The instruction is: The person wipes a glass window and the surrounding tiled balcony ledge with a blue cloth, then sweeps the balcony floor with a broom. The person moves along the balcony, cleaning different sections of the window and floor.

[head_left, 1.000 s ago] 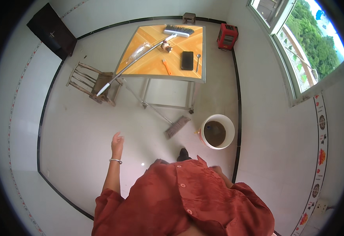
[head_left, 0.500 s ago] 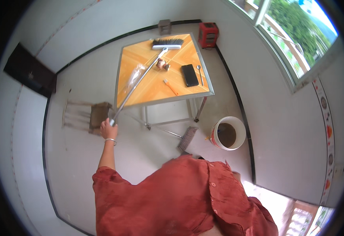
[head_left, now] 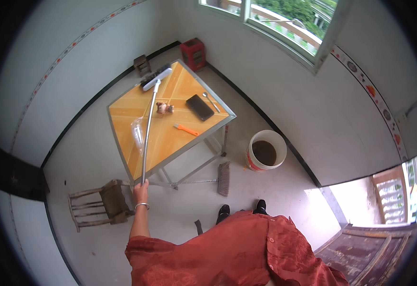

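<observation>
Broom [head_left: 150, 121] now sits in the left hand [head_left: 141, 193], whose fingers wrap the near end of its handle; a second ago that hand was empty, short of it. From the fist the shaft runs forward over the table [head_left: 122, 112], its bristled head at the far edge. The left forearm reaches out ahead, bracelet [head_left: 142, 206] at the wrist. The right hand is hidden; I cannot tell its state.
</observation>
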Available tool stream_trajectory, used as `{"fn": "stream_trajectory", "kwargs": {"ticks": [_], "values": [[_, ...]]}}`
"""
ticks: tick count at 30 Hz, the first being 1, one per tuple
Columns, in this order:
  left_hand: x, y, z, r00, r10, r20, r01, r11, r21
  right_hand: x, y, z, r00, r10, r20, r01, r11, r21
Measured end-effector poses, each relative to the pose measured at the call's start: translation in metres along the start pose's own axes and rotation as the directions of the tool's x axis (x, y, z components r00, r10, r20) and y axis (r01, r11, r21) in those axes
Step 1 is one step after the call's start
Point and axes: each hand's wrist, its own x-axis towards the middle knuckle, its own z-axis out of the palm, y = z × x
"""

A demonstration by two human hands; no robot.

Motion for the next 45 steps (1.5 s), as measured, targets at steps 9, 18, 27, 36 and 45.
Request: {"fn": "stream_trajectory", "kwargs": {"ticks": [9,18,27,36,45], "values": [[-0.078,0.071,0.072,0.906,0.381,-0.185,-0.407,0.904,-0.133,-0.025,0.108,0.0,0.985,0.16,-0.063,-0.159,0.987,0.013],[-0.342,0.11,0.235,0.428,0.888,0.168,-0.867,0.456,-0.203,-0.049,0.052,-0.127,0.871,-0.396,-0.291,0.491,0.708,0.507],[-0.488,0.141,0.369,-0.119,0.722,0.681,-0.96,0.092,-0.265,-0.112,0.102,-0.305,0.738,-0.224,-0.636,0.588,-0.25,0.77],[-0.578,0.151,0.557,-0.326,0.278,0.904,-0.943,-0.034,-0.33,-0.055,0.198,-0.414,0.467,-0.339,-0.817,0.837,-0.13,0.532],[-0.845,0.316,0.76,-0.578,0.203,0.79,-0.656,0.46,-0.598,0.0,0.306,-0.567,0.54,-0.075,-0.838,0.831,0.201,0.518]]}}
